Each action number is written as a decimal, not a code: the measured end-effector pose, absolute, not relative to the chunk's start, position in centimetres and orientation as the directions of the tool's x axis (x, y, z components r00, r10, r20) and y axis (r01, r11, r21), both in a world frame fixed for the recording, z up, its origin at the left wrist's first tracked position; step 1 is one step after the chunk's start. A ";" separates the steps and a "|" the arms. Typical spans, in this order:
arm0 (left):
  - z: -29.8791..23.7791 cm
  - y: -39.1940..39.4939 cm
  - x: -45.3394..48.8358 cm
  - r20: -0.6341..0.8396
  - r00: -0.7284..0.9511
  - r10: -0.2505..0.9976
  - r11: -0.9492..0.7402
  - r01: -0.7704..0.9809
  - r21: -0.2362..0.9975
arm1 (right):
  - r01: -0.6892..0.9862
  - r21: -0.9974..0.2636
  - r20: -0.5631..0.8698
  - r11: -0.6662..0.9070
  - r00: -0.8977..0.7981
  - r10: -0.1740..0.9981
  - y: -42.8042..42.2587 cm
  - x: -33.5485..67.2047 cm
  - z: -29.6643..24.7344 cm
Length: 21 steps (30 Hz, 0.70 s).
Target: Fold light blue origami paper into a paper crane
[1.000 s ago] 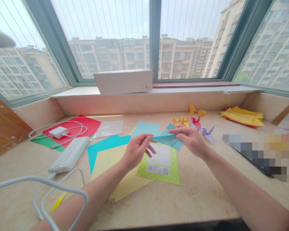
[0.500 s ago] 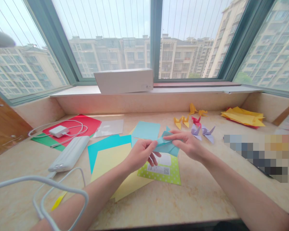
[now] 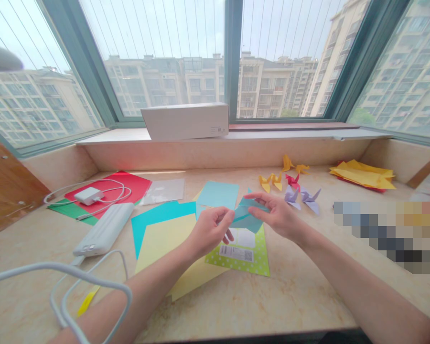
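A partly folded sheet of light blue origami paper (image 3: 249,220) is held between my two hands, above a green dotted packet (image 3: 232,255). My left hand (image 3: 213,227) pinches its left end between thumb and fingers. On the right side, my right hand (image 3: 274,212) grips the upper edge, thumb and fingertips on the folds. Behind the hands lies a flat light blue square sheet (image 3: 218,193). Pale yellow sheets (image 3: 165,243) and a brighter blue sheet (image 3: 141,227) spread under and beside my left forearm.
Folded paper cranes in orange (image 3: 276,181), red (image 3: 293,180) and lilac (image 3: 310,198) stand behind my right hand. Yellow folded papers (image 3: 361,174) lie far right. At left are a white power bank (image 3: 103,229), charger (image 3: 89,196), looping cable (image 3: 123,291) and red sheet (image 3: 129,184).
My right fingers have shifted on the folded paper, the thumb drawing back a little leftward. The paper has turned slightly, and both hands keep hold of it.
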<state>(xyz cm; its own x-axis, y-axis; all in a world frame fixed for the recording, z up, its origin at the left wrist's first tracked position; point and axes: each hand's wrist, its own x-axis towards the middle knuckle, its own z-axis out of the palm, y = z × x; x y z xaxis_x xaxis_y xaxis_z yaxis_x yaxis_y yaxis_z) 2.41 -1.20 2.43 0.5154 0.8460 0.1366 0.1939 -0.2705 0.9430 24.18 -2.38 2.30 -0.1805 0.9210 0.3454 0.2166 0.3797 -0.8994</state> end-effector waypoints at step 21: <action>3.0 -1.2 2.3 0.079 0.531 0.844 -0.119 0.041 0.992 | 0.038 -0.951 0.297 0.307 -0.162 0.941 -1.9 24.2 2.3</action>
<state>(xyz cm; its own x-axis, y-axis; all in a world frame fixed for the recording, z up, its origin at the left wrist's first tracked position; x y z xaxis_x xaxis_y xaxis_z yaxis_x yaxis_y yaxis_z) 2.33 -1.19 2.96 0.5312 0.8436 0.0789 0.0413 -0.1188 0.9921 24.21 -1.92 2.25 -0.1624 0.9410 0.2970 0.0375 0.3067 -0.9511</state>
